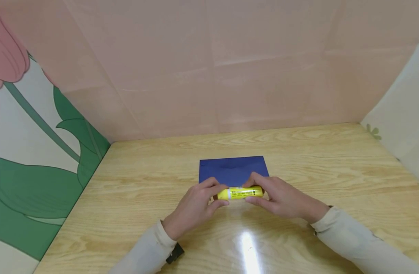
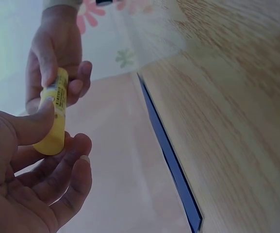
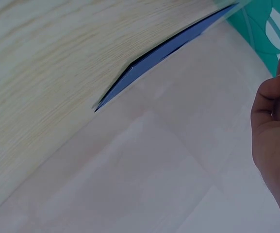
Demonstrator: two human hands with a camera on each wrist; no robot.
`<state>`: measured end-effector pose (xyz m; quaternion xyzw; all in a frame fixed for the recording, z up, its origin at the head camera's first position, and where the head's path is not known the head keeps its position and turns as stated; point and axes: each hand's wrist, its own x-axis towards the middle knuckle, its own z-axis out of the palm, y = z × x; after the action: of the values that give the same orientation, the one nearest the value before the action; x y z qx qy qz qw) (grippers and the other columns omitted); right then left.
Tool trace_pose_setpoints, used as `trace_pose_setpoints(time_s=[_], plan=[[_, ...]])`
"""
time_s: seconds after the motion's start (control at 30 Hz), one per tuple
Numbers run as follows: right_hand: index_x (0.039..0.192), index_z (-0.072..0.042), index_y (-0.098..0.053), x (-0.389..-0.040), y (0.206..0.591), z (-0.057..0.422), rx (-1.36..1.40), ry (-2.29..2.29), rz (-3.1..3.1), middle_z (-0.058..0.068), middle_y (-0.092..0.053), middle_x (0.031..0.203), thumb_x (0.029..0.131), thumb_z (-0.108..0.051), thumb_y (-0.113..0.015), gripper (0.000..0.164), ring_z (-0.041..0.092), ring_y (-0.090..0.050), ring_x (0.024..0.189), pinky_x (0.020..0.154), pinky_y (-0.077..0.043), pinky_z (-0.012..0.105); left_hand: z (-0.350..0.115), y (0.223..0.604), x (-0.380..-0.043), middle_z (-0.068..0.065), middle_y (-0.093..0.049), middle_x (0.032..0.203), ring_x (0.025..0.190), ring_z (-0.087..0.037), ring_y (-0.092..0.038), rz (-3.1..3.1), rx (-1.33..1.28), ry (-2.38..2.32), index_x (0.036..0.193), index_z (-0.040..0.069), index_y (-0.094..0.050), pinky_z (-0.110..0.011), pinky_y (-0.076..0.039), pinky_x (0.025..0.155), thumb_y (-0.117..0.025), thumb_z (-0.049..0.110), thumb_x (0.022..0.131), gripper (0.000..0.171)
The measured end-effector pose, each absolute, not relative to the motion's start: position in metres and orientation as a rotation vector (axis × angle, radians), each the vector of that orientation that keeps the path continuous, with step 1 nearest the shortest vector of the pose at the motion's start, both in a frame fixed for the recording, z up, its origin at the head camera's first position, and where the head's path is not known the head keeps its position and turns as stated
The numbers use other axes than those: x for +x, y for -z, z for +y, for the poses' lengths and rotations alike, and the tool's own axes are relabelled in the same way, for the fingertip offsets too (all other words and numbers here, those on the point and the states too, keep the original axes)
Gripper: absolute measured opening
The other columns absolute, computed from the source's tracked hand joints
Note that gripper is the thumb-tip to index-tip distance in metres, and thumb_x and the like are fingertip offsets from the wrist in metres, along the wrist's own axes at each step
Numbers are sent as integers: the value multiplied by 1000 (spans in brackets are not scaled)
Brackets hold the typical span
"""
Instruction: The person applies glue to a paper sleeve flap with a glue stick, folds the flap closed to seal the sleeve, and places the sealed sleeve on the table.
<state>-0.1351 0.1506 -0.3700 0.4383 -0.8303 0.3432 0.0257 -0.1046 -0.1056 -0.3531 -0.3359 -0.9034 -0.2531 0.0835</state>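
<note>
A yellow glue stick with printed text lies sideways between both hands, above the table. My left hand pinches its left end between thumb and fingers. On its right end, my right hand grips with thumb and fingers. The left wrist view shows the glue stick running from one hand to the other, held up off the wood. Just beyond the hands a dark blue envelope lies flat on the table, its near edge partly hidden. Only part of one hand shows at the right wrist view's edge.
The wood-grain table reaches back to a pink sheet. At the left stands a panel printed with a tulip and green leaves. A pale printed panel borders the right side.
</note>
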Motion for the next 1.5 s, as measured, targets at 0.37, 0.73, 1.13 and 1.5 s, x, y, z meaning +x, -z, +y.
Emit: trace_pose_setpoints(time_s=[0.37,0.73,1.13,1.5], plan=[[107,-23,-50,-134,371,150,1351,-1072,-2536,-13,-64,93,93,-23,-62,19,-4,-56,73,60,-49,18,-104,354,-103,2,-62,94,71,-3,-53,-2653,-1001,789,113,10,-70,-8,-42,58,-70,24,85,31],[106,-23,-52,-133,370,148,1355,-1073,-2517,-12,-66,95,92,-23,-64,18,-3,-58,75,61,-49,17,-103,358,-102,2,-62,89,68,-3,-53,-2571,-991,795,110,9,-71,-7,-40,56,-72,22,84,29],[105,-22,-51,-132,369,146,1375,-1084,-2502,-12,-66,96,92,-22,-63,18,-4,-58,76,61,-50,17,-102,359,-101,1,-62,88,67,-3,-52,-2545,-974,792,108,8,-72,-6,-39,56,-74,22,82,30],[104,-23,-52,-132,370,147,1365,-1073,-2493,-13,-66,94,91,-23,-65,19,-4,-58,76,61,-50,16,-100,361,-100,2,-63,88,68,-3,-54,-2530,-964,791,106,7,-73,-6,-39,57,-76,20,80,30]])
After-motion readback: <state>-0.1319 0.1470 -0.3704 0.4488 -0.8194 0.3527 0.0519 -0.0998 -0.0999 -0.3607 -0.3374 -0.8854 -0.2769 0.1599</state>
